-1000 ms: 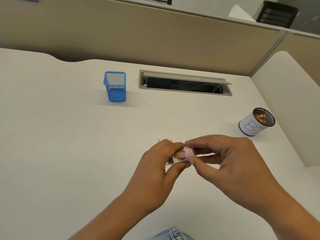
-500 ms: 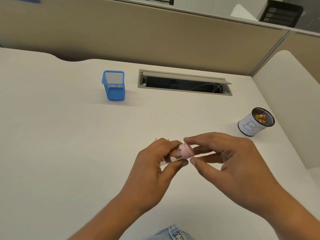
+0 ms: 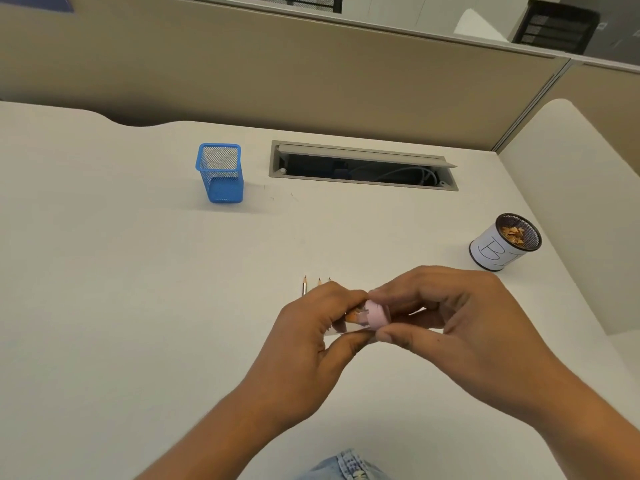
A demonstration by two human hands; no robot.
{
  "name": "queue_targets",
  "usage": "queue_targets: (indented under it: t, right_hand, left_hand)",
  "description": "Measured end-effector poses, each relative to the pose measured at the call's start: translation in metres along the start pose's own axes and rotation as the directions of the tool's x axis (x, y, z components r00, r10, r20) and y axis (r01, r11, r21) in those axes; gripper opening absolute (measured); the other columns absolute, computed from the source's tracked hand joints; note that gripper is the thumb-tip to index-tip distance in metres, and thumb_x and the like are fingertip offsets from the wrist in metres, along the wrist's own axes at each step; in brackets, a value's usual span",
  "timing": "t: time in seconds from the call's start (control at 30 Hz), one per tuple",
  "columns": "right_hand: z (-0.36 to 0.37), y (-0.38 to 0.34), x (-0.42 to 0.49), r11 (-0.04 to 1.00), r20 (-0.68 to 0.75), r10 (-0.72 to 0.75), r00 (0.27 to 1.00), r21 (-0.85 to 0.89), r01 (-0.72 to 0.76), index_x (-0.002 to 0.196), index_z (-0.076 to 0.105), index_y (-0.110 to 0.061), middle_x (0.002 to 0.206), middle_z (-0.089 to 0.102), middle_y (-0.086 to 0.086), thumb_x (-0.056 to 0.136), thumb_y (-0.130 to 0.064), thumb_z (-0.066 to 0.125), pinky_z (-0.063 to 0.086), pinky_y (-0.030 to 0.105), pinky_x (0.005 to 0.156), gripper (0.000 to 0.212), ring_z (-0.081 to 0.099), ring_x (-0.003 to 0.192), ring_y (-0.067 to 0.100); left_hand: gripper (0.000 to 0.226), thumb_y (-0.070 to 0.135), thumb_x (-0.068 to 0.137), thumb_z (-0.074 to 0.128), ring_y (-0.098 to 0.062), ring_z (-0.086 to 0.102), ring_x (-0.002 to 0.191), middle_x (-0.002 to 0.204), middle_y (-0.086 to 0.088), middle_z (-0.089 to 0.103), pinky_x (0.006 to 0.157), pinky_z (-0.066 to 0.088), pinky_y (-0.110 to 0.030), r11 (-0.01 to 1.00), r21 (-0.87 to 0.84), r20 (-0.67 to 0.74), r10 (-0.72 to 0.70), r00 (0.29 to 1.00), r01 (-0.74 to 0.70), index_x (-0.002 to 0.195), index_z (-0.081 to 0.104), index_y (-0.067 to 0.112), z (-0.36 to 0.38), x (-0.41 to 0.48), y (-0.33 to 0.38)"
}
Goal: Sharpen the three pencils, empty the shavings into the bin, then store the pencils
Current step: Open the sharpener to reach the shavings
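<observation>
Since half a second ago my right hand [image 3: 460, 327] has pressed back in, thumb and fingertips pinching the pink cap [image 3: 376, 314] against the sharpener [image 3: 355, 320], where before a slight gap showed. My left hand [image 3: 311, 348] pinches the sharpener's clear body from the other side; orange shavings show inside it. Both hands hover above the desk [image 3: 121, 289], just at 6 o'clock of centre. Three sharpened pencil tips [image 3: 304, 284] poke out beyond my left knuckles, lying on the desk side by side and pointing to 12 o'clock. At 3 o'clock stands the bin [image 3: 498, 249], shavings inside. At 10 o'clock the blue mesh holder [image 3: 220, 174] stands upright, well apart from the pencils.
</observation>
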State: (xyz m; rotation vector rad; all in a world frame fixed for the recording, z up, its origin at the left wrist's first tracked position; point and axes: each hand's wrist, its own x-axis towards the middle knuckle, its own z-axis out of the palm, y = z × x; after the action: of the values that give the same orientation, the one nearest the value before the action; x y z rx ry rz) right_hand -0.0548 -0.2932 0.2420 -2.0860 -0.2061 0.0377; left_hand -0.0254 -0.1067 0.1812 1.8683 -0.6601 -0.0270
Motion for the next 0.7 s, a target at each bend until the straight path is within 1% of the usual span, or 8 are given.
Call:
queue_targets:
  t: [0.2, 0.3, 0.4, 0.47, 0.53, 0.57, 0.63, 0.7]
  right_hand:
    - [0.002, -0.003, 0.003, 0.999, -0.017, -0.034, 0.999, 0.013, 0.034, 0.097, 0.079, -0.025, 0.096, 0.074, -0.006, 0.081, -0.020, 0.081, 0.062, 0.025, 0.073, 0.017, 0.075, 0.087, 0.018]
    - [0.001, -0.007, 0.004, 0.998, -0.020, -0.057, 0.998, 0.012, 0.057, 0.101, 0.077, -0.027, 0.098, 0.074, -0.008, 0.084, -0.022, 0.076, 0.061, 0.023, 0.074, 0.017, 0.075, 0.088, 0.015]
    - [0.002, -0.009, 0.004, 0.995, 0.002, -0.084, 0.996, -0.047, 0.084, 0.102, 0.077, -0.025, 0.096, 0.074, -0.008, 0.084, -0.021, 0.077, 0.061, 0.022, 0.071, 0.018, 0.074, 0.087, 0.016]
    - [0.003, -0.007, 0.005, 0.993, -0.021, -0.074, 0.997, -0.092, 0.072, 0.097, 0.078, -0.024, 0.089, 0.074, -0.010, 0.080, -0.020, 0.081, 0.061, 0.022, 0.067, 0.018, 0.074, 0.080, 0.014]
    - [0.007, -0.007, 0.005, 0.992, -0.041, -0.069, 0.997, -0.108, 0.064, 0.091, 0.078, -0.026, 0.081, 0.074, -0.011, 0.078, -0.022, 0.080, 0.060, 0.021, 0.061, 0.014, 0.073, 0.073, 0.013]
    - [0.010, -0.007, 0.004, 0.990, -0.038, -0.083, 0.996, -0.118, 0.078, 0.090, 0.077, -0.026, 0.080, 0.074, -0.011, 0.077, -0.023, 0.080, 0.059, 0.020, 0.060, 0.014, 0.072, 0.072, 0.013]
    - [0.014, -0.010, 0.004, 0.976, -0.003, -0.142, 0.990, -0.168, 0.140, 0.097, 0.075, -0.024, 0.085, 0.072, -0.013, 0.075, -0.021, 0.082, 0.057, 0.015, 0.062, 0.022, 0.071, 0.075, 0.010]
    - [0.016, -0.011, 0.004, 0.959, 0.049, -0.202, 0.978, -0.191, 0.208, 0.103, 0.074, -0.022, 0.091, 0.070, -0.013, 0.076, -0.020, 0.085, 0.057, 0.015, 0.065, 0.029, 0.070, 0.082, 0.011]
  left_hand:
    - [0.023, 0.018, 0.087, 0.067, 0.000, 0.054, 0.077, 0.083, 0.027, 0.054, 0.068, 0.035, -0.002, 1.000, 0.026, -0.003, 0.007, 1.000, -0.007, 0.110, 0.069, 0.022, -0.004, 0.003, 0.001]
    - [0.020, 0.023, 0.088, 0.068, -0.003, 0.055, 0.077, 0.082, 0.022, 0.056, 0.068, 0.036, -0.004, 0.999, 0.034, 0.002, -0.009, 1.000, 0.009, 0.108, 0.068, 0.025, -0.007, 0.006, 0.003]
    - [0.027, 0.032, 0.088, 0.067, -0.008, 0.057, 0.081, 0.088, 0.019, 0.059, 0.068, 0.044, -0.013, 0.999, 0.001, 0.057, -0.034, 0.998, 0.034, 0.114, 0.066, 0.027, -0.010, 0.003, 0.003]
    - [0.036, 0.046, 0.085, 0.063, -0.006, 0.056, 0.083, 0.097, 0.020, 0.059, 0.064, 0.047, -0.017, 0.989, 0.145, 0.065, -0.039, 0.997, 0.029, 0.118, 0.056, 0.034, -0.011, 0.000, 0.004]
    - [0.029, 0.051, 0.080, 0.057, -0.003, 0.048, 0.073, 0.089, 0.020, 0.057, 0.056, 0.037, -0.011, 0.941, 0.338, 0.038, -0.028, 0.999, 0.013, 0.105, 0.052, 0.037, -0.008, -0.001, 0.008]
    - [0.022, 0.048, 0.077, 0.055, -0.005, 0.044, 0.067, 0.080, 0.019, 0.054, 0.053, 0.033, -0.012, 0.927, 0.374, 0.025, -0.038, 0.999, 0.026, 0.094, 0.050, 0.035, -0.007, -0.001, 0.011]
    - [0.012, 0.041, 0.073, 0.054, -0.008, 0.046, 0.058, 0.066, 0.016, 0.052, 0.047, 0.034, -0.018, 0.920, 0.382, 0.001, -0.096, 0.995, 0.088, 0.081, 0.050, 0.033, -0.004, 0.001, 0.014]
    - [0.013, 0.038, 0.069, 0.055, -0.009, 0.053, 0.057, 0.063, 0.014, 0.059, 0.046, 0.039, -0.022, 0.911, 0.388, 0.001, -0.153, 0.988, 0.141, 0.081, 0.060, 0.032, -0.003, 0.001, 0.013]
